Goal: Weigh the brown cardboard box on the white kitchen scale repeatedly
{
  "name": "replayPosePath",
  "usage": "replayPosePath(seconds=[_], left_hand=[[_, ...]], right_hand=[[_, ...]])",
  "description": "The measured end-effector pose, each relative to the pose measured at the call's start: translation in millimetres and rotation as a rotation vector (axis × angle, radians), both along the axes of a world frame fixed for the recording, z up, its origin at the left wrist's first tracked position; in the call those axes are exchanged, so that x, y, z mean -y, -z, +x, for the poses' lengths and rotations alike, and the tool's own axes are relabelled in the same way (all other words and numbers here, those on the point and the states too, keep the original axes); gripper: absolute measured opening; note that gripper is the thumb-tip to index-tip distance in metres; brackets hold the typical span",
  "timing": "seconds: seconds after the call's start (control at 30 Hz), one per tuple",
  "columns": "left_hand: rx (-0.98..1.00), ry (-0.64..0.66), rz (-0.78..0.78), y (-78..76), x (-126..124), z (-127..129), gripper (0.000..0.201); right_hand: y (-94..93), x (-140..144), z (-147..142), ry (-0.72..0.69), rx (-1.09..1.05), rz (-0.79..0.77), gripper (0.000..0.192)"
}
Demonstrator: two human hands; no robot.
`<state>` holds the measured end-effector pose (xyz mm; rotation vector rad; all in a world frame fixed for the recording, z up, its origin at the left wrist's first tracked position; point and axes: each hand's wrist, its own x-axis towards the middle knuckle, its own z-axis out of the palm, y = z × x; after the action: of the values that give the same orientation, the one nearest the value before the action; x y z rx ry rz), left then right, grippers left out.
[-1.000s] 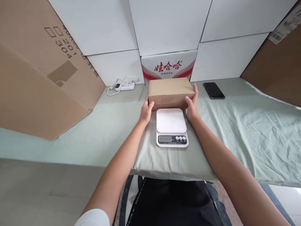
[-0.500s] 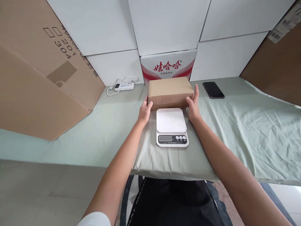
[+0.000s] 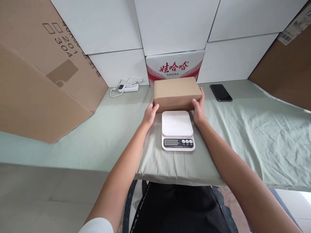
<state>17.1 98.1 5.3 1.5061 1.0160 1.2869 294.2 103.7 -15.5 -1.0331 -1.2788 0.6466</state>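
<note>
A closed brown cardboard box [image 3: 178, 95] is gripped at its two ends between my hands, just behind the scale. My left hand [image 3: 150, 113] clasps the left end, thumb on the front face and the other fingers mostly hidden. On the right end, my right hand [image 3: 199, 108] presses with its thumb in front and its fingers along the side. Whether the box rests on the cloth or hangs slightly above it, I cannot tell. Nearer to me lies a white digital kitchen scale [image 3: 177, 124], its display and buttons facing me, nothing on its platform.
A pale green cloth [image 3: 116, 129] covers the table. A white power strip with a cable [image 3: 128, 87] lies back left, a black phone [image 3: 220, 93] back right. Behind stands a white-and-red carton [image 3: 175, 64]. Large cardboard panels [image 3: 43, 81] flank the left and right sides.
Almost nothing differs. Both hands keep their hold on the box, which sits very slightly higher in the picture; the view itself has shifted a little.
</note>
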Motion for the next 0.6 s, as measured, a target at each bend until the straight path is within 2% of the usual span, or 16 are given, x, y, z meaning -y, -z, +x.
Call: replayPosePath(seconds=[0.17, 0.3, 0.37, 0.47, 0.53, 0.6], left_hand=[[0.001, 0.006, 0.136, -24.9, 12, -6, 0.082], [0.003, 0.022, 0.211, -43.3, 57, -23, 0.087], [0.006, 0.034, 0.193, -42.4, 89, -32, 0.082], [0.051, 0.047, 0.127, -29.1, 129, -37, 0.08], [0.062, 0.053, 0.084, -18.4, 143, -36, 0.083], [0.066, 0.046, 0.068, -10.8, 147, -33, 0.085]], right_hand=[[-29.0, 14, -5, 0.007, 0.053, 0.145, 0.12], [-46.2, 57, 4, -0.047, 0.165, 0.177, 0.107], [-43.0, 84, 12, -0.102, 0.206, 0.178, 0.109], [-27.1, 114, 21, -0.122, 0.229, 0.179, 0.109], [-16.7, 124, 22, -0.106, 0.234, 0.175, 0.109], [-10.7, 127, 20, -0.076, 0.233, 0.174, 0.109]])
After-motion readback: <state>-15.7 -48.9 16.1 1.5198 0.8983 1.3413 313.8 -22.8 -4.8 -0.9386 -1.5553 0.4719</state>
